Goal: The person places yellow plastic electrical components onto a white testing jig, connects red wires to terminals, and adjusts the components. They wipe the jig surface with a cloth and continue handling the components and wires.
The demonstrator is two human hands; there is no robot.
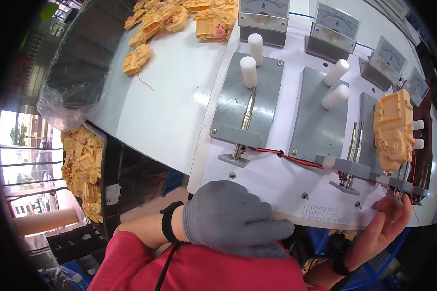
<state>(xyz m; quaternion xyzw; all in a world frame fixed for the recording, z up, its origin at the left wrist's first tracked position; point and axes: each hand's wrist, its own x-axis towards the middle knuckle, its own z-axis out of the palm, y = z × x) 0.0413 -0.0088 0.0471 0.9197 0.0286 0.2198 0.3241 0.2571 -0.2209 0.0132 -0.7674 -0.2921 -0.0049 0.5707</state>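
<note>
My left hand (230, 218), in a grey glove, lies at the near edge of the white board (257, 186). Its fingers stretch to the right with nothing visible in them. At the right, my bare right hand (391, 218) has its fingertips at the small grey push plate (397, 198) under the rightmost test fixture, its thumb standing apart. Above that hand, a yellow-orange plastic housing (394, 131) rests against two white posts (418, 134). A thin red wire (413, 179) hangs from it. Metal probe pins (406, 170) show just below the housing.
Two more grey fixtures, one at left (250, 104) and one in the middle (320, 116), carry white posts and probe pins. Analog meters (332, 26) line the back. Loose housings (162, 22) lie at far left; a black bin (126, 169) holds more. Red and black wires (296, 159) join the fixtures.
</note>
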